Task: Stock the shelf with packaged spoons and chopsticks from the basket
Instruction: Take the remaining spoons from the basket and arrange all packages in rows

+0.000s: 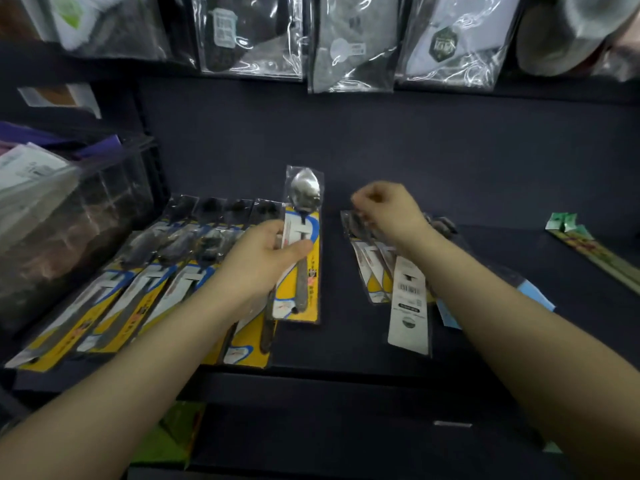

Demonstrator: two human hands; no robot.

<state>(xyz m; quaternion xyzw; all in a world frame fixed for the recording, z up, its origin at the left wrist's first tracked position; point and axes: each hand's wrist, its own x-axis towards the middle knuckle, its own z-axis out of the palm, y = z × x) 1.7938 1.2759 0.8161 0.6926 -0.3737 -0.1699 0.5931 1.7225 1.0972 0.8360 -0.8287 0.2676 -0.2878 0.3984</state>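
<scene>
My left hand [258, 258] grips a packaged spoon [304, 216] on a yellow card, held just above the dark shelf [433, 161] at its middle. To its left several more packaged spoons [145, 282] lie in an overlapping row. My right hand [388, 211] is closed over the top end of a small pile of spoon packs [407, 299], one of them turned white back up. Whether it grips a pack cannot be told. A packaged pair of chopsticks [595, 254] lies at the shelf's far right.
A dark crate [114, 188] with packaged goods stands at the left end of the shelf. Clear bags with grey fabric items [353, 43] hang above the shelf's back. A lower shelf edge [346, 386] runs below, and a blue card [540, 296] lies under my right forearm.
</scene>
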